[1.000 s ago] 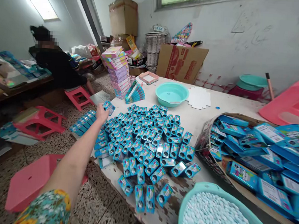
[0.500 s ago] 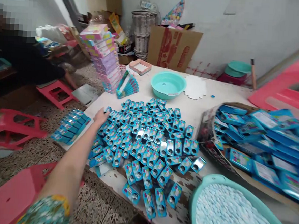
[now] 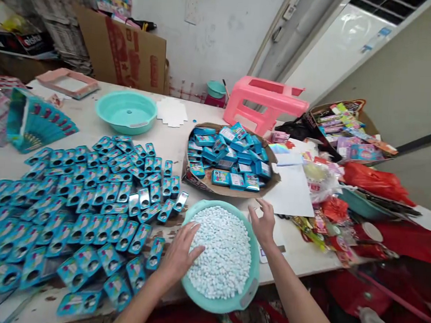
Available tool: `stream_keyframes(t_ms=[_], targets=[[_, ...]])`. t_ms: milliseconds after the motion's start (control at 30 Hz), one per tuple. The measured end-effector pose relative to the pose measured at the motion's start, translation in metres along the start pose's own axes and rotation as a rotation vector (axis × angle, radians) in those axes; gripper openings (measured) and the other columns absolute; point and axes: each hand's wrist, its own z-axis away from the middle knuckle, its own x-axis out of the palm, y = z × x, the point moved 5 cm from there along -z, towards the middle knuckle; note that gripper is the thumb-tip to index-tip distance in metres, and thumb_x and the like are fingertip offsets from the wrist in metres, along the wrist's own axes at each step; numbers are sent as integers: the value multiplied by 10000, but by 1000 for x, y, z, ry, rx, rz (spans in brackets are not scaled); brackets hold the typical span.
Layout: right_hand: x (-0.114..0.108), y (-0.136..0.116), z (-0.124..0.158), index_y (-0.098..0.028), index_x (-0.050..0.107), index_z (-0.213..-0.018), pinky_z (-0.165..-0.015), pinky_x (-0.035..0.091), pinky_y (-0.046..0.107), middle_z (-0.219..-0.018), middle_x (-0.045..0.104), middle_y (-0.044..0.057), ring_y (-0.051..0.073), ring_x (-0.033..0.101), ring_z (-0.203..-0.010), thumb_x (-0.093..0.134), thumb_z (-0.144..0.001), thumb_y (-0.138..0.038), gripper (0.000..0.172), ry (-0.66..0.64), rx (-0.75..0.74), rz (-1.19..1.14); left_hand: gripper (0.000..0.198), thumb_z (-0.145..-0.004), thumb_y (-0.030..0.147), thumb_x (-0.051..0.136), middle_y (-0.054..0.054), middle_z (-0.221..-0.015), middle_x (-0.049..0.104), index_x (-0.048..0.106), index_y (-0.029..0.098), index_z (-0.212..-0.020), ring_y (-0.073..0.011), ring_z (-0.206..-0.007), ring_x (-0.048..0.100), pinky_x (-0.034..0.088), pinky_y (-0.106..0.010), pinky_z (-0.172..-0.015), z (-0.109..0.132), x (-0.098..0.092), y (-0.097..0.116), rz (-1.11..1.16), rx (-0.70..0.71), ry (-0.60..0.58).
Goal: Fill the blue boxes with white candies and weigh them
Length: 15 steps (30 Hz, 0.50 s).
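Two hands flanked the teal basin (image 3: pixel 224 306) of white pellets (image 3: pixel 220 252): left hand (image 3: pixel 180 254) rested on its left rim, right hand (image 3: pixel 264 225) beside the right, fingers of both apart.

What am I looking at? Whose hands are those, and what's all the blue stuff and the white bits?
The camera sits on a person's head, looking down at their own two bare hands. The left hand lies flat on small white pieces in a teal basin; the right hand rests by its right rim. Neither holds anything. On the table lie many little blue boxes and a cardboard tray of flat blue packs.
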Motion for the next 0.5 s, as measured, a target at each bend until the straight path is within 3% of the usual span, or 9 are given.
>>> stream_keyframes(t_ms=[67,100,167,267,400,500], targets=[[4,21,-40,-161,544,-1178,-960,415,408,-1167,567,127,240,502,-1128,483,-865,-372,382,-115,39,69,556,-835,418,522,-112,-1448,387,450,224,-1351,-285,-1352,318,267,-452,-1107,-18,47,-4,-106,-69,-41],[12,33,-60,-159,535,-1191,-972,404,386,-1196,561,128,233,495,-1148,464,-874,-347,376,-233,82,121,573,-843,421,504,-128,-1463,356,430,196,-1364,-300,-1364,287,248,-473,-1105,-27,63,-8,-172,-115,-35],[31,51,-98,-151,559,-1163,-952,411,351,-1169,589,130,230,536,-1103,494,-859,-325,356,-353,126,142,583,-864,443,459,-151,-1455,345,413,163,-1373,-313,-1355,283,242,-479,-1092,-42,85,-13,-297,-197,-1],[75,68,-137,-145,602,-1088,-936,406,377,-1149,609,162,283,553,-1095,609,-789,-400,393,-508,199,165,600,-859,515,437,-158,-1344,443,442,170,-1350,-311,-1257,389,298,-454,-1039,-59,106,-6,-421,-302,65],[131,70,-148,-98,597,-1044,-908,410,480,-1144,586,244,379,516,-1130,778,-580,-494,636,-691,335,208,516,-776,551,535,-112,-1151,557,580,225,-1174,-317,-1091,484,375,-436,-925,-68,129,18,-477,-413,65],[143,65,-145,-71,563,-1086,-911,379,570,-1256,479,300,437,413,-1215,845,-447,-418,781,-746,387,205,378,-787,467,535,-94,-1050,592,622,226,-1065,-281,-993,537,399,-381,-858,-64,139,29,-428,-448,117]])
